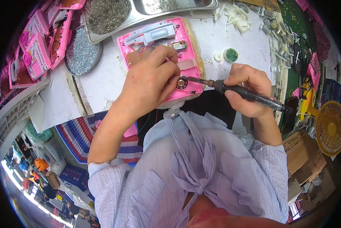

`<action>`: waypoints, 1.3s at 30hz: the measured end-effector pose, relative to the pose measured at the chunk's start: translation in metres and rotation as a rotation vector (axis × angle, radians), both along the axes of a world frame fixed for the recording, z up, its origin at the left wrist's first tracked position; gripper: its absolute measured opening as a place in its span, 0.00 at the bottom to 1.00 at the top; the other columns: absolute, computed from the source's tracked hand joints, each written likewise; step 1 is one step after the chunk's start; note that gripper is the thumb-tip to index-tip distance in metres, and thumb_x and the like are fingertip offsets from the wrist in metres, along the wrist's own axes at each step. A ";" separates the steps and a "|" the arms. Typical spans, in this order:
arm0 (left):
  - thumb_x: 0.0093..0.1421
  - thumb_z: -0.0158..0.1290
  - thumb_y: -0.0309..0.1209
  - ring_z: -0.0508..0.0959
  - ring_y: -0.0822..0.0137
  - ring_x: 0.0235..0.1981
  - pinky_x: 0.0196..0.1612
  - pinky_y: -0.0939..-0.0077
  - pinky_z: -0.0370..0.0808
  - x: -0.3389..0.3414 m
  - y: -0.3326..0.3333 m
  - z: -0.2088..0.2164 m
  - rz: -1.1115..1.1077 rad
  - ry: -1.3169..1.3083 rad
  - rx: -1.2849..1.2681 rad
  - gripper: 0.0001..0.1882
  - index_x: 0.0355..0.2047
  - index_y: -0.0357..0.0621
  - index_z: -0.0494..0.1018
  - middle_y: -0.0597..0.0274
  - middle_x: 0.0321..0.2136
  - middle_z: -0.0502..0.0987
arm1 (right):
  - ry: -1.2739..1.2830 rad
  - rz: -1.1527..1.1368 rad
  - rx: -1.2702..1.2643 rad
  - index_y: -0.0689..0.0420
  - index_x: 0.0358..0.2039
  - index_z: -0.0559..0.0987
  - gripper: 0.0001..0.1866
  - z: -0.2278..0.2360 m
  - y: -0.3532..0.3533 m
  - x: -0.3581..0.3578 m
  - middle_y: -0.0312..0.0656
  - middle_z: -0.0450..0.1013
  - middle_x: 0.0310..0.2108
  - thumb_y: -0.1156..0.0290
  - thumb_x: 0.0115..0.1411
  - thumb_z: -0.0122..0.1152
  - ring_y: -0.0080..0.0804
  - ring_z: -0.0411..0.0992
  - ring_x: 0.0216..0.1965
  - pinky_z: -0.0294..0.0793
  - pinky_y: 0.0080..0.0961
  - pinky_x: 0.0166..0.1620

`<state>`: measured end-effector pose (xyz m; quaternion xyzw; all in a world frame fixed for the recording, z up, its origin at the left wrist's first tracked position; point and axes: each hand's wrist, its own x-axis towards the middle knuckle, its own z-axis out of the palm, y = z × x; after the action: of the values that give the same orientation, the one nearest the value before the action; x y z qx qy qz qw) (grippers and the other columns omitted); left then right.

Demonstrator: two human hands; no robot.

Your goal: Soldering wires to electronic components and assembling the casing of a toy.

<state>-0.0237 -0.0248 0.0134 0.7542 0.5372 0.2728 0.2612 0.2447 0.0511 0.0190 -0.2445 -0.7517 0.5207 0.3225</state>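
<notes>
An opened pink plastic case (190, 36) lies before me. It holds a grey-blue plastic part (155, 35), a brown circuit board (134, 58) with thin wires, a small metal-topped part (179, 45) and a round black speaker (182, 82). Over the case's middle, my left hand (149, 78) has its fingers pinched together beside the speaker; whatever they hold is hidden. My right hand (252, 85) grips a soldering iron (254, 95) by its black handle. The iron points left, and its tip reaches the speaker's upper edge near my left fingertips. Whether it touches cannot be told.
Screws fill a round dish (98, 57) left of the case. A metal tray (140, 17) of springs stands behind. An open tub with green contents (230, 55) and loose white parts (237, 18) lie rightward. Pink cases (37, 53) pile up far left; a yellow fan (330, 128) stands right.
</notes>
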 end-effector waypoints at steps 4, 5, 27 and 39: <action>0.51 0.63 0.20 0.80 0.56 0.40 0.42 0.65 0.78 -0.001 0.001 -0.001 -0.013 0.009 0.000 0.11 0.34 0.39 0.76 0.56 0.43 0.74 | -0.033 -0.005 0.001 0.61 0.31 0.80 0.09 0.001 0.000 -0.003 0.35 0.71 0.22 0.78 0.49 0.71 0.19 0.64 0.17 0.59 0.20 0.22; 0.51 0.63 0.20 0.80 0.56 0.40 0.42 0.65 0.78 -0.001 0.001 -0.001 -0.015 0.012 0.000 0.11 0.34 0.40 0.76 0.56 0.43 0.74 | -0.042 -0.003 0.009 0.61 0.31 0.80 0.09 0.002 0.000 -0.003 0.35 0.71 0.21 0.78 0.49 0.71 0.19 0.64 0.17 0.59 0.20 0.22; 0.52 0.63 0.20 0.80 0.58 0.40 0.41 0.66 0.78 -0.002 0.001 -0.001 -0.039 -0.007 0.022 0.10 0.35 0.39 0.78 0.58 0.43 0.75 | -0.095 -0.092 -0.003 0.63 0.33 0.81 0.09 0.027 -0.005 0.003 0.34 0.76 0.23 0.79 0.51 0.73 0.17 0.70 0.20 0.66 0.16 0.26; 0.48 0.65 0.20 0.81 0.60 0.34 0.35 0.67 0.79 0.001 0.002 -0.001 -0.095 0.072 0.177 0.11 0.34 0.41 0.80 0.60 0.39 0.78 | -0.111 -0.064 0.020 0.61 0.34 0.81 0.11 0.025 -0.005 0.013 0.36 0.77 0.23 0.78 0.50 0.74 0.18 0.70 0.20 0.67 0.17 0.26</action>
<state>-0.0231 -0.0232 0.0120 0.8083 0.4835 0.2794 0.1867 0.2577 0.0460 0.0437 -0.2937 -0.7656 0.4881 0.2990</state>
